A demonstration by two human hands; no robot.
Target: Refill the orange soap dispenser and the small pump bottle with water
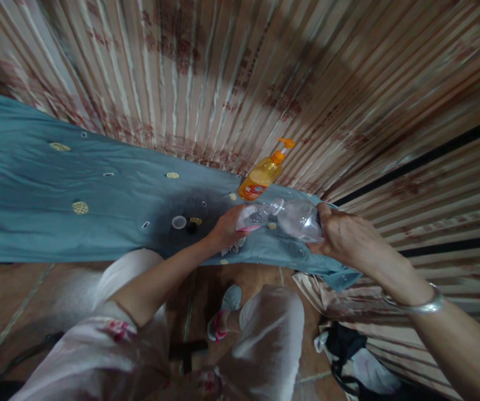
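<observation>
My left hand [228, 227] is closed round a small clear bottle [255, 216] with a pink and white label, tilted so its neck points right. My right hand [340, 234] grips a larger clear bottle [299, 218], which lies nearly level with its neck to the left. The two bottle mouths meet or nearly meet; whether they touch I cannot tell. Just behind them stands an orange pump bottle [260, 177] of yellow liquid. On the teal cloth [122, 189], left of my left hand, are a round whitish lid [179, 222] and a small dark round object [192, 228].
Pleated patterned curtains [206, 83] hang behind the cloth-covered surface and along the right. A crumpled greyish cloth [234, 246] lies beneath my left hand. Dark and pale bags [348, 351] rest on the tiled floor [1, 301] at lower right. My knees are close to the front edge.
</observation>
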